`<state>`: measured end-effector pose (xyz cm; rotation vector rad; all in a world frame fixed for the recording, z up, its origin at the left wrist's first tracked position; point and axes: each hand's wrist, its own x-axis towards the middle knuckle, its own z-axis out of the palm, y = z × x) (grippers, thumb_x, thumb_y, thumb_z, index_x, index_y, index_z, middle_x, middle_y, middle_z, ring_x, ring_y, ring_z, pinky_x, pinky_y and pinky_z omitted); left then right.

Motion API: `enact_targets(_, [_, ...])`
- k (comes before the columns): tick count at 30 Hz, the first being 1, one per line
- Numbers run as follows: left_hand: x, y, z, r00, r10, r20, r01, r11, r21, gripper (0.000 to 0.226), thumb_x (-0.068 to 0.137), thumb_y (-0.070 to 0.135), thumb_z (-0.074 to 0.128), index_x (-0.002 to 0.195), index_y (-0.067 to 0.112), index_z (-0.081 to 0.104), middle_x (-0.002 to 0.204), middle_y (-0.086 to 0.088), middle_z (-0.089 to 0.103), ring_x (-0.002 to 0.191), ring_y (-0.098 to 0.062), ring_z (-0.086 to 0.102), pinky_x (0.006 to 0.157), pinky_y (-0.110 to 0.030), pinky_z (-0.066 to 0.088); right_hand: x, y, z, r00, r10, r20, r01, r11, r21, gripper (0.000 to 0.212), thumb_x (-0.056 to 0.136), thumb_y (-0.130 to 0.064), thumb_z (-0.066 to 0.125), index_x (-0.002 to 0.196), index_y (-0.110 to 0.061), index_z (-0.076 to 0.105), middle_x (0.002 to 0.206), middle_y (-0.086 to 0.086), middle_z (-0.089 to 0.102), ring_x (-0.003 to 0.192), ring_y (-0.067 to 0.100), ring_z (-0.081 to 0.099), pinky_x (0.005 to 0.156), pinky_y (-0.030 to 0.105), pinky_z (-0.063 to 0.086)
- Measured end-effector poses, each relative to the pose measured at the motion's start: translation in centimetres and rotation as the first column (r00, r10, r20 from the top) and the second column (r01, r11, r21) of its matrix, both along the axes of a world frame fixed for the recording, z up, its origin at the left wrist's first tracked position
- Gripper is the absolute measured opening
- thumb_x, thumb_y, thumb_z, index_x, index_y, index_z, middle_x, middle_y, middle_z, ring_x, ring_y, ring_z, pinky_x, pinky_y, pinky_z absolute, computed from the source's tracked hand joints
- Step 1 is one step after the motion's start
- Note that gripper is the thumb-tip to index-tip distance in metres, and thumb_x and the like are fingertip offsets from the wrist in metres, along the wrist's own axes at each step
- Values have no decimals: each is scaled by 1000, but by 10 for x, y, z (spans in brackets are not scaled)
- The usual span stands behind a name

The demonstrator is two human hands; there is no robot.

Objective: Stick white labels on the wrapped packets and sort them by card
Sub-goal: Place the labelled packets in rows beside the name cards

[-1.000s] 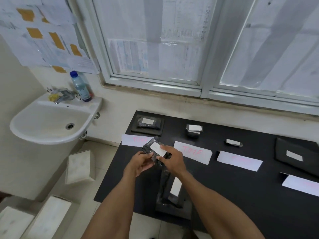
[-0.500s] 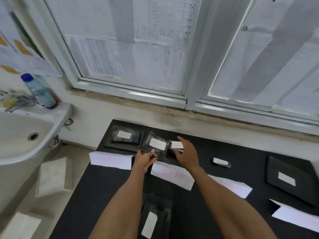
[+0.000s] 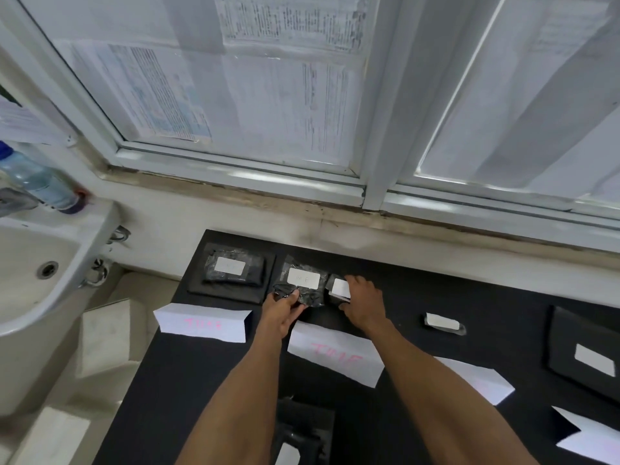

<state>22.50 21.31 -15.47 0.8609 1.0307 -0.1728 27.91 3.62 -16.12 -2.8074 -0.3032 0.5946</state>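
Black table below papered window, left hand pinching near edge of wrapped packet, white label just beyond fingertips, right hand curled round smaller packet touching alongside, pink-lettered card behind fingers, between wrists.

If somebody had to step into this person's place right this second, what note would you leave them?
Left hand pinches the near edge of the crinkly black wrapped packet with a white label.
Right hand holds the smaller black labelled packet right beside it.
Both packets are behind the middle white card with pink writing, on the black table.
Done: both carry labels.
Left: release them, then sort the labelled black packet at the near table edge.
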Motion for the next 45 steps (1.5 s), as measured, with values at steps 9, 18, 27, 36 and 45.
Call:
enact_targets(9, [16,-31,-9,998,-60,-25,59,997,-42,38,90,-7,59,126,2,50,130,-22,57,119,-37,57,88,-35,52,13,-45,19,957,-278,77,265,952,152,60,83,-9,66,137,-7,39,134,14,43,119,34,41,95,39,40])
enact_targets(18, [27,-87,-14,994,5,-109,-16,994,-104,42,87,-15,57,128,-12,50,126,-30,56,112,-41,58,83,-42,55,28,-22,43,998,6,65,-18,981,194,63,79,-16,71,136,-12,43,133,9,48,119,26,45,100,35,39])
enact_targets(27, [18,-27,-3,980,-74,-186,91,992,88,39,87,-8,62,124,-15,52,110,-26,61,107,-31,63,89,-31,53,16,-5,36,998,48,46,-54,990,133,68,76,-11,70,138,-12,41,129,12,49,115,31,46,94,39,42])
enact_targets(36, [-6,12,-1,948,-251,-197,288,940,185,27,89,5,66,115,-2,62,84,-11,62,70,-17,60,80,-31,56,7,7,41,988,47,145,-41,998,-46,99,71,-33,78,149,-21,19,145,14,34,134,34,31,112,51,27])
enact_targets(45, [-87,14,29,802,-512,-308,558,459,691,34,83,10,64,117,7,64,114,-13,67,105,-29,63,92,-33,49,-125,45,43,952,-83,296,20,977,210,71,82,-34,66,143,-15,36,136,12,44,129,31,39,106,44,36])
